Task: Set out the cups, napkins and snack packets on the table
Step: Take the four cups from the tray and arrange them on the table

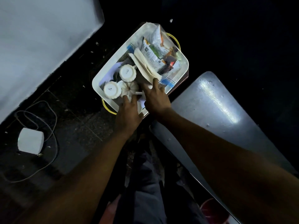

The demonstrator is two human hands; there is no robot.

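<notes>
A white tray (183, 71) with yellow handles holds white ribbed cups, folded napkins and snack packets. Two cups (127, 72) (111, 90) stand upside down at its left; a third cup (129, 88) lies on its side beside them. Cream napkins (145, 67) lie across the middle, and several snack packets (155, 47) fill the far end. My left hand (128, 112) is at the tray's near corner, fingers closed on a white cup partly hidden under it. My right hand (156, 97) rests over the tray's near side, fingers spread, fingertips touching the napkins' near end.
A shiny grey table (215, 107) stretches to the right of the tray. A pale surface (40, 38) fills the upper left. On the dark floor at left lie a white box (30, 140) and a looped cable (48, 126). My legs are below.
</notes>
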